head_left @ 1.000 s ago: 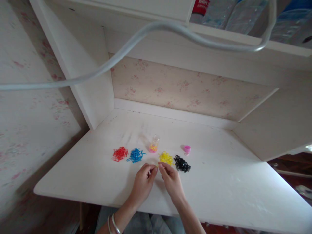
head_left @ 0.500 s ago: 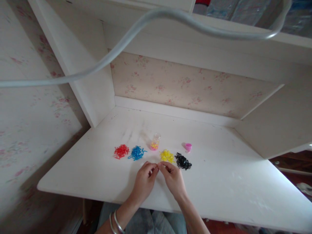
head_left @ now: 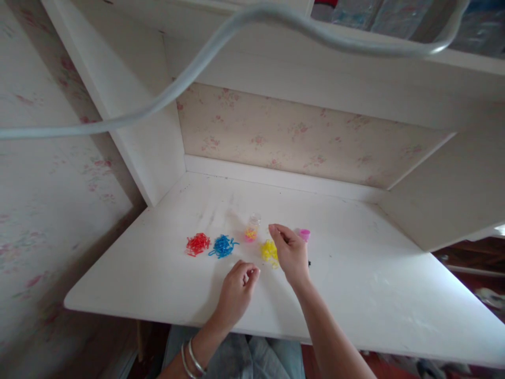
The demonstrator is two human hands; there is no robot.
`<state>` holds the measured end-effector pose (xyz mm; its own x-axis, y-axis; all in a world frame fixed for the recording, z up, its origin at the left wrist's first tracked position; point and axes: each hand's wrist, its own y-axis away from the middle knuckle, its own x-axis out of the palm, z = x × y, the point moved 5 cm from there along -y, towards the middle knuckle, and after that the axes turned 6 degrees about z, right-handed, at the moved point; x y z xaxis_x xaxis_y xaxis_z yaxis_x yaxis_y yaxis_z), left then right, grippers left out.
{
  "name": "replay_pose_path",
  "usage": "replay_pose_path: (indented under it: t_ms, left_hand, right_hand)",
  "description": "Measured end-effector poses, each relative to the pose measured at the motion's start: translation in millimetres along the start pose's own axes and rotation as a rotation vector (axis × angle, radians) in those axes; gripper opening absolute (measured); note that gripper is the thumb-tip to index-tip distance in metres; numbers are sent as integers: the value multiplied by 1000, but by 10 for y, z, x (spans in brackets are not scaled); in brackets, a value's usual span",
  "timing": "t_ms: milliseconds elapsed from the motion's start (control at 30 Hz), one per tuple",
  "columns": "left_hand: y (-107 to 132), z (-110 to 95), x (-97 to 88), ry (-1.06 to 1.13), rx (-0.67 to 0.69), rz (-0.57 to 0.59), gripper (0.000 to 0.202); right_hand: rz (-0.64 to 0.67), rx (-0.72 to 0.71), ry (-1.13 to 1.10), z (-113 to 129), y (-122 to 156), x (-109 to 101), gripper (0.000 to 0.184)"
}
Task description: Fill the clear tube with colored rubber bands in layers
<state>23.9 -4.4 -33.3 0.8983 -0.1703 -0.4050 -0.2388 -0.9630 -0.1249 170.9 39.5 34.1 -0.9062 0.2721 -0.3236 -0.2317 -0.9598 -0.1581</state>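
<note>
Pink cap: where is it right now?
The pink cap sits on the desk just right of the right hand, behind the yellow pile.

A home room, likely a bedroom corner, white painted desk (head_left: 355, 295) with built-in shelf (head_left: 300, 79) above the fingers, faded floral wallpaper (head_left: 300, 142) beyond the fingertips, plastic bottles (head_left: 374, 16) stored overhead, worn scuffed paint near the hands

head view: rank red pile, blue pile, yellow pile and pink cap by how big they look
1. blue pile
2. red pile, close to the blue one, so that order is unsure
3. yellow pile, partly hidden behind the right hand
4. pink cap, also partly hidden
</note>
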Motion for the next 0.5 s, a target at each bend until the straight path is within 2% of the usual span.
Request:
replay_pose_path:
  t_ms: [133,233,367,500]
  left_hand:
    - [17,8,6,-35,9,0,26]
    - [28,22,7,-36,12,-1,24]
    - [35,18,9,-45,20,8,24]
    - [30,11,11,-58,18,23,23]
  right_hand:
    - [-25,-83,35,182,-281,102,46]
    - [16,-82,67,176,-396,206,44]
    - [55,-64,66,98,-439,276,41]
    - [52,-53,41,109,-370,221,45]
